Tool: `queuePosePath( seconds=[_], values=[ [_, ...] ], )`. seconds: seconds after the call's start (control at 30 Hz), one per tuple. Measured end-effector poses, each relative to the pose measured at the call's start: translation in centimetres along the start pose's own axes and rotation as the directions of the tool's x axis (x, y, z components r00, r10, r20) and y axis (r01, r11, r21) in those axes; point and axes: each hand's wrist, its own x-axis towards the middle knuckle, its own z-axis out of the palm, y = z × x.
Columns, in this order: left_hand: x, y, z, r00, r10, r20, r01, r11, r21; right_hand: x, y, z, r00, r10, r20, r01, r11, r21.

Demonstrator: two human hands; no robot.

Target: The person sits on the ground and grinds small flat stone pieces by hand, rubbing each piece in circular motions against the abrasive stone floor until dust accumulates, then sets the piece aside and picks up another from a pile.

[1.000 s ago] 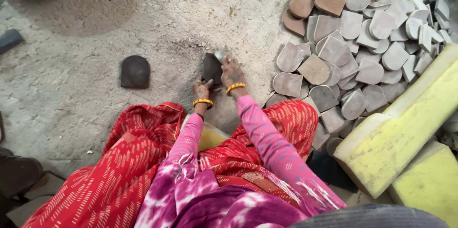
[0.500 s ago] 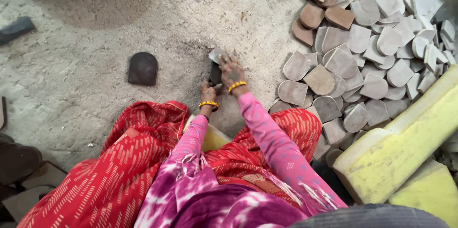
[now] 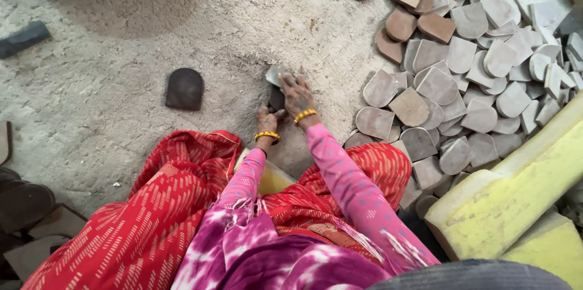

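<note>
Both hands, left [image 3: 267,121] and right [image 3: 297,95], press a dark slab [image 3: 276,98] on the ground [image 3: 121,41]. One dark piece [image 3: 184,89] lies finished nearby; a pile [image 3: 461,65] sits right.

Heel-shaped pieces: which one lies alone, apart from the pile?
The dark heel-shaped piece on the bare ground, left of both hands. It's nearly black and isolated; the pale grey and brown ones crowd together at right.

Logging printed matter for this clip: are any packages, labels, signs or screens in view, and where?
None in view. The hands hold a dark flat piece over a sandy floor; heel-shaped grey and brown pieces lie piled at right, beside unmarked yellow foam blocks.
</note>
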Motion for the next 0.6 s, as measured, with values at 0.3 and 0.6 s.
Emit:
queuePosePath(
  seconds=[0.3,0.6],
  values=[
    [0.0,0.0,0.0,0.996,-0.071,0.049,0.077,0.988,-0.132,-0.6,0.0,-0.6,0.995,-0.059,0.082,0.044,0.985,0.165],
    [0.3,0.2,-0.4,0.999,0.032,0.010,-0.032,0.999,0.000,-1.1,-0.2,-0.6,0.995,-0.004,0.101,0.005,1.000,-0.008]
  ],
)
